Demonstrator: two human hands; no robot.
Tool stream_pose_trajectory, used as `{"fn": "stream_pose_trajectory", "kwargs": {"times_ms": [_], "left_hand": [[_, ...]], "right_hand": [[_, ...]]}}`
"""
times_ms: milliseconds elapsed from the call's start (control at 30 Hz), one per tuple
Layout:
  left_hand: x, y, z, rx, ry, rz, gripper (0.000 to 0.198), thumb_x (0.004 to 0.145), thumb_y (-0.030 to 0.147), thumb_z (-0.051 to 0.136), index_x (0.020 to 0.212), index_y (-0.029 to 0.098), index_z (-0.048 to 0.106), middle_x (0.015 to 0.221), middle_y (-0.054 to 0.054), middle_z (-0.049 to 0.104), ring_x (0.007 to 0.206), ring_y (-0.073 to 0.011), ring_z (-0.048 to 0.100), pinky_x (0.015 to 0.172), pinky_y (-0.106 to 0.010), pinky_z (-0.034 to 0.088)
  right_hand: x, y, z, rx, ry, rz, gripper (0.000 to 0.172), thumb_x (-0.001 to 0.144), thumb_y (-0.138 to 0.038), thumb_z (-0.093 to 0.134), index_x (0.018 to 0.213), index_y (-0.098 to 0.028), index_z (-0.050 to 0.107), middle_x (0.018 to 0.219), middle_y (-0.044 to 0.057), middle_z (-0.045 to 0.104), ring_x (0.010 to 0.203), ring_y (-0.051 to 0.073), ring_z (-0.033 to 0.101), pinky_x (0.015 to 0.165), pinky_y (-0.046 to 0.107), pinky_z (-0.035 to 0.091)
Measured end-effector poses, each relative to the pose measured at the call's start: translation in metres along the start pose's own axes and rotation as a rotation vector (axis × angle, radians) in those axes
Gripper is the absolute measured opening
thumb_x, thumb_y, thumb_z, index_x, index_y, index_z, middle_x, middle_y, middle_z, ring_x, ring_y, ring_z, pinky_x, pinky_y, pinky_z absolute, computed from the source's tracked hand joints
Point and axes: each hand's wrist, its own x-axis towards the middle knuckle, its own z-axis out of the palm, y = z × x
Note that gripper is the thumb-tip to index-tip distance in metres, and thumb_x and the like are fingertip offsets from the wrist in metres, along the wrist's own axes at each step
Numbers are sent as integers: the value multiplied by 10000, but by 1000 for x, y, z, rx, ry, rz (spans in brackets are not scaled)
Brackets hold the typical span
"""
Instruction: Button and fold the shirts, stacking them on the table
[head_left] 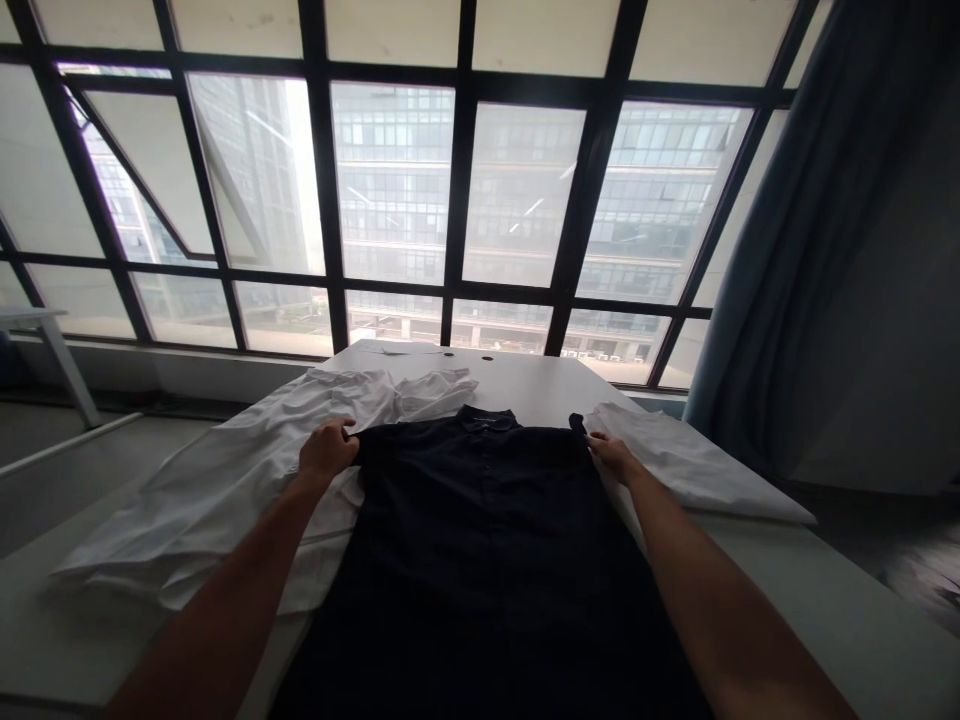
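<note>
Navy shirt (487, 540): spread over our white table (536, 375), buttoned front showing, collar (486, 418) at its far end, right between our hands.
Left hand (328, 448): we've got it pinched on the sleeve (379, 443) on that side.
Right hand (613, 455): same deal, closed on the other sleeve (577, 424).
White clothes (225, 480): rumpled pile to our left.
White cloth (682, 465): lying flatter to our right.
Windows (394, 180): past the table, black-framed.
Curtain (787, 260): blue, far right.

1. Dark shirt (484, 560), collar (491, 427) at twelve o'clock: one small pale marking (485, 420) inside the neck, too small for me to read.
2. Readable texts, brands, numbers, signs: none from where I stand.
</note>
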Motion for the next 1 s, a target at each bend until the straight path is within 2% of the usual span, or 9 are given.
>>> {"fn": "stream_pose_trajectory", "kwargs": {"times_ms": [100, 167, 233, 333, 567, 700, 800, 900, 1000], "left_hand": [[0, 5, 8, -19, -86, 108, 481, 824, 175, 592, 1296, 181, 682, 1253, -104, 710, 1181, -274, 656, 1013, -326, 492], [-2, 12, 14, -28, -164, 109, 424, 864, 225, 586, 1269, 182, 702, 1222, -120, 726, 1178, -283, 663, 1013, -333, 489], [-2, 18, 19, -25, -191, 88, 367, 900, 292, 576, 1210, 174, 732, 1164, -140, 744, 1153, -302, 676, 1001, -353, 491], [0, 21, 18, -50, -128, 52, 321, 899, 348, 601, 1127, 187, 759, 1108, -130, 760, 1104, -307, 693, 953, -349, 504], [2, 19, 5, -142, 38, -75, 263, 901, 375, 584, 970, 188, 756, 973, -88, 769, 990, -281, 716, 846, -318, 521], [-6, 22, 15, -49, -24, 85, 235, 863, 312, 624, 1025, 192, 744, 1067, -97, 753, 1065, -298, 691, 928, -351, 516], [-7, 22, 25, -72, -60, 187, 390, 842, 285, 648, 1212, 171, 696, 1283, -121, 690, 1204, -296, 638, 1022, -350, 484], [-2, 18, 30, -162, -112, 36, 465, 923, 350, 573, 1323, 122, 636, 1285, -155, 692, 1214, -280, 644, 1016, -319, 481], [4, 15, 29, -211, -181, -83, 430, 994, 382, 455, 1246, 126, 691, 1193, -148, 735, 1157, -273, 678, 955, -295, 494]], "right_hand": [[-5, -4, 5, 115, -65, 33, 499, 1009, -205, 606, 1462, -73, 444, 1084, 164, 689, 934, 226, 700, 730, 230, 595], [-6, -7, 8, 141, -95, 37, 489, 990, -171, 634, 1446, -87, 480, 1066, 147, 696, 914, 225, 704, 710, 235, 596], [-4, -10, 10, 118, -102, 39, 406, 948, -156, 695, 1333, -77, 594, 1007, 134, 705, 882, 224, 705, 680, 215, 577], [2, -14, 5, 17, -49, 33, 277, 863, -175, 788, 1100, -55, 710, 892, 112, 705, 829, 227, 696, 645, 198, 537], [9, -13, -30, -264, 171, -52, 259, 850, -268, 768, 1034, -85, 760, 911, 90, 710, 891, 255, 683, 740, 241, 506], [-1, -4, -55, -374, 250, -26, 273, 853, -276, 743, 1043, -81, 762, 973, 127, 713, 951, 292, 680, 790, 276, 515], [-13, 6, -74, -438, 304, 28, 267, 836, -212, 720, 1048, -53, 751, 989, 168, 704, 985, 327, 674, 824, 305, 520], [-28, 12, -85, -601, 322, 75, 364, 813, -137, 706, 1159, -24, 712, 1048, 209, 681, 1027, 350, 660, 855, 332, 528], [-43, 6, -79, -816, 328, 77, 516, 852, -142, 697, 1343, -18, 601, 1230, 268, 593, 1108, 391, 614, 898, 422, 531]]}}
